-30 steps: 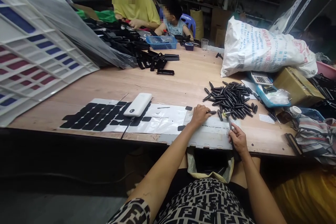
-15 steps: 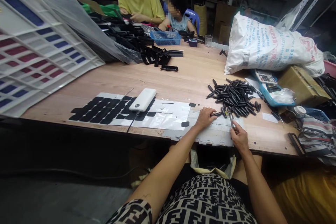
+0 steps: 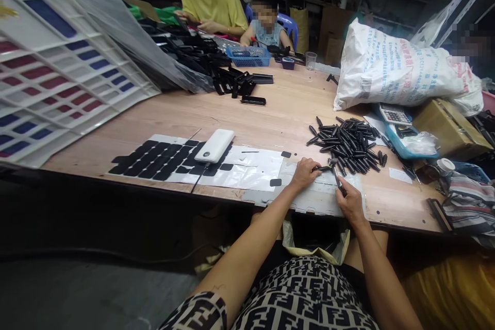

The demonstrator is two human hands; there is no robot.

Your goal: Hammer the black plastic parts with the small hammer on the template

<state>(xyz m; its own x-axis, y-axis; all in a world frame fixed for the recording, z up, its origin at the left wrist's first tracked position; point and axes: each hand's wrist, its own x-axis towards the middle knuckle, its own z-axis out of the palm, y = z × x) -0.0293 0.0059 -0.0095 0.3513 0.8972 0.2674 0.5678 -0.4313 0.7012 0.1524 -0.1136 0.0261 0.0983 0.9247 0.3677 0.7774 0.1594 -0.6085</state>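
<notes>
My left hand [image 3: 304,173] is closed on a small black pointed cylinder [image 3: 320,168], held low over a pale sheet [image 3: 309,201] at the table's front edge. In my right hand [image 3: 351,200] is a slim metallic hand tool [image 3: 337,178], its tip meeting or nearly meeting the far end of the cylinder. Whether they touch cannot be made out. Just beyond both hands lies a heap of similar black cylinders [image 3: 350,142].
Left of my hands, a white power bank [image 3: 215,145] with a cable lies on a sheet of black stickers [image 3: 149,160]. A white sack [image 3: 402,69], cardboard box [image 3: 454,129] and blue tray [image 3: 412,144] stand right. Across the table, two people sit near black parts [image 3: 232,80].
The tool in my right hand has tilted and its tip has shifted left against the left-hand piece. My left hand stays nearly in place. The view has shifted slightly.
</notes>
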